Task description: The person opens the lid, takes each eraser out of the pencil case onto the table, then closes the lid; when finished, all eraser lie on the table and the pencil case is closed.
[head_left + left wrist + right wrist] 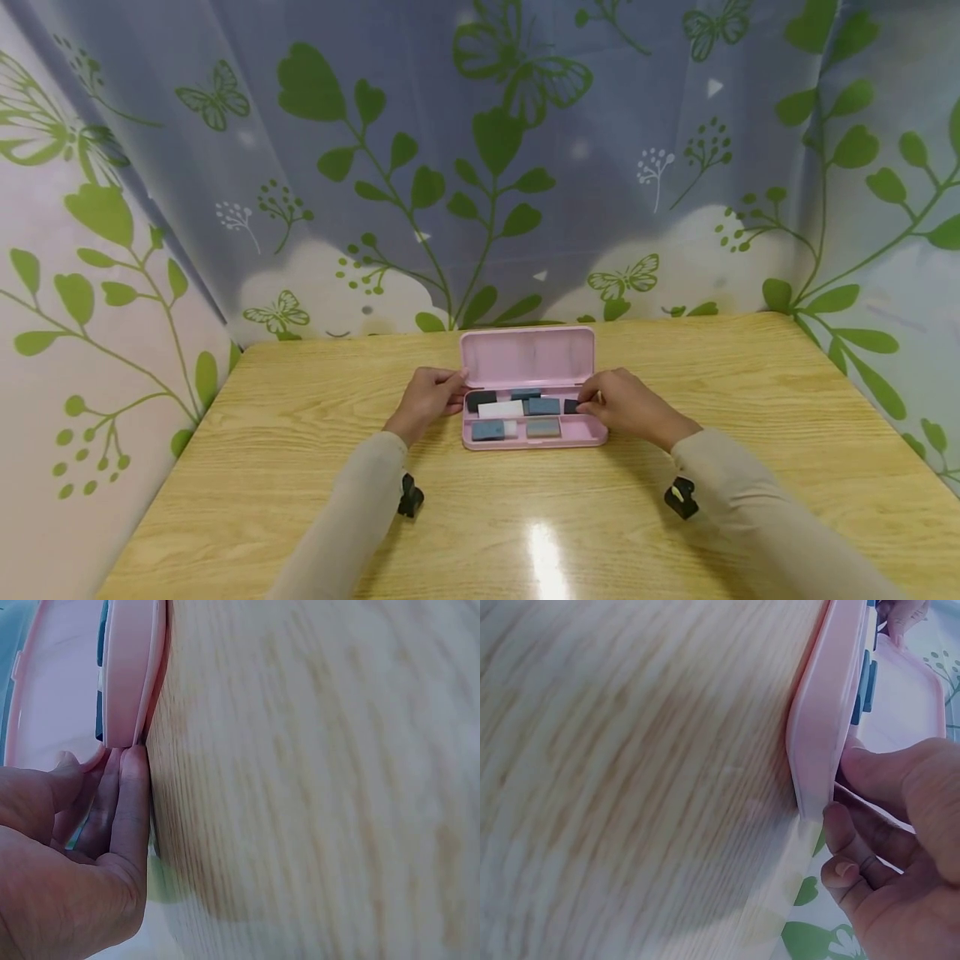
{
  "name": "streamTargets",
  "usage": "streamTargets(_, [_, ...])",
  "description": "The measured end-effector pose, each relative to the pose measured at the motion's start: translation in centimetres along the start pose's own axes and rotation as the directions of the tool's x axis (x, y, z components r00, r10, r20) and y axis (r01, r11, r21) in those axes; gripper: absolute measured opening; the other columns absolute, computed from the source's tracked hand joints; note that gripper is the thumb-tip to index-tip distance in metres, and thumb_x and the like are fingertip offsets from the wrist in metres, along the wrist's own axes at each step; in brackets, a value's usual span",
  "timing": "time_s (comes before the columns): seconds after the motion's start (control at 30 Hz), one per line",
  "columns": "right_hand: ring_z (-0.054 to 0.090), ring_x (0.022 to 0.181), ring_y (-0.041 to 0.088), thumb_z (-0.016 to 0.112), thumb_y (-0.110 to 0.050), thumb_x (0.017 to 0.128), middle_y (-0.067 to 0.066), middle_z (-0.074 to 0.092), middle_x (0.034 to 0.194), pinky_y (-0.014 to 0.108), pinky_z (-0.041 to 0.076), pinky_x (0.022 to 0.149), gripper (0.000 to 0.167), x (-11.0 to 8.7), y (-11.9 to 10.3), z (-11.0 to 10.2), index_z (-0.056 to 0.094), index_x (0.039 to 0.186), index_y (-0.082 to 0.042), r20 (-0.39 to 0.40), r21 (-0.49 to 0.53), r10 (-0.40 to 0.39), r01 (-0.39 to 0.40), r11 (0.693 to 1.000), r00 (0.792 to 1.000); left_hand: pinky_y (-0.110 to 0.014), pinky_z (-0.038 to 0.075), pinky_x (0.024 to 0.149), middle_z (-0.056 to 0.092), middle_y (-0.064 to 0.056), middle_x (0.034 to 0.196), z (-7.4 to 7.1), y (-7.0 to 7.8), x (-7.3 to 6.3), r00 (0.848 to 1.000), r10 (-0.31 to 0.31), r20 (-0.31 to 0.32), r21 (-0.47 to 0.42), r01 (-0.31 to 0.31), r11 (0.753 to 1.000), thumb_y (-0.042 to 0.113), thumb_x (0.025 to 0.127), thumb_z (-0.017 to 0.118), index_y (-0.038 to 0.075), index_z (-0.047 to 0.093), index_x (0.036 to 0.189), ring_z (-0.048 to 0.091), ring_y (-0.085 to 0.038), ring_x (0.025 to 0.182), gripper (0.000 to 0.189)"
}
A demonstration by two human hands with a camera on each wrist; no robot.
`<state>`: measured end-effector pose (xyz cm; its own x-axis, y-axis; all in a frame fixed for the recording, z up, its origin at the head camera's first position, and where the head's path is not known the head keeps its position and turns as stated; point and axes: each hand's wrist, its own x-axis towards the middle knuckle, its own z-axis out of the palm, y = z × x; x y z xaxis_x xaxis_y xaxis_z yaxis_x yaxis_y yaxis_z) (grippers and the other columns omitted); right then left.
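Observation:
An open pink pencil case (534, 445) lies on the table, its lid (528, 357) tilted up at the back. Inside are several erasers, among them a white block (500, 409), a blue-sleeved one (543, 406), a blue-and-white one (489, 430) and a grey one (543, 427). My left hand (427, 400) holds the case's left end, thumb by the lid and fingertips against the end wall. At the right end, my right hand (626, 404) pinches a small dark eraser (572, 407) just inside the rim. Its fingers hide part of that eraser.
The wooden table (300, 500) runs up to a patterned curtain (420, 167) at the back, with more curtain on both sides. A dark eraser (481, 401) lies at the case's left end. Black wrist mounts (681, 498) sit under both sleeves.

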<state>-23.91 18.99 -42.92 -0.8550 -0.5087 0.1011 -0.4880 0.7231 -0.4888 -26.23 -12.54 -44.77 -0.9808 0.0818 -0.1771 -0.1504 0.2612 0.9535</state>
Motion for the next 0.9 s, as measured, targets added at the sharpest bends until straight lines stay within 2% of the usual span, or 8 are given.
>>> streamTargets(0.23, [0.065,0.077,0.015,0.076,0.000,0.088,0.004,0.072,0.084,0.037,0.058,0.071,0.003,0.40,-0.02,0.02,0.076,0.091,0.002,0.003,0.000,0.009,-0.009,1.000,1.000,-0.025,0.061,0.069,0.071,-0.014,0.093,0.04,0.21,-0.06,1.000,-0.010,-0.008,0.005,0.011,1.000,0.022,0.103,0.062,-0.006,0.073,0.117,0.065,-0.011,0.071,0.033])
streamTargets(0.57, [0.068,0.082,0.019,0.077,0.004,0.085,0.009,0.073,0.088,0.040,0.060,0.076,0.011,0.42,-0.20,0.05,0.075,0.095,0.004,-0.007,0.017,0.008,-0.008,1.000,1.000,-0.025,0.061,0.070,0.072,-0.013,0.093,0.08,0.17,-0.05,1.000,-0.011,-0.010,0.015,0.011,1.000,0.023,0.103,0.062,-0.004,0.073,0.116,0.064,-0.011,0.072,0.032])
streamTargets(0.9, [0.064,0.079,0.016,0.076,0.004,0.086,0.007,0.072,0.088,0.038,0.058,0.075,0.008,0.61,-0.38,-0.03,0.077,0.094,0.002,0.015,0.016,0.013,-0.013,1.000,1.000,-0.026,0.061,0.071,0.073,-0.013,0.093,-0.03,0.28,-0.18,1.000,-0.011,-0.007,0.006,0.011,1.000,0.023,0.104,0.061,-0.003,0.074,0.115,0.064,-0.010,0.071,0.031])
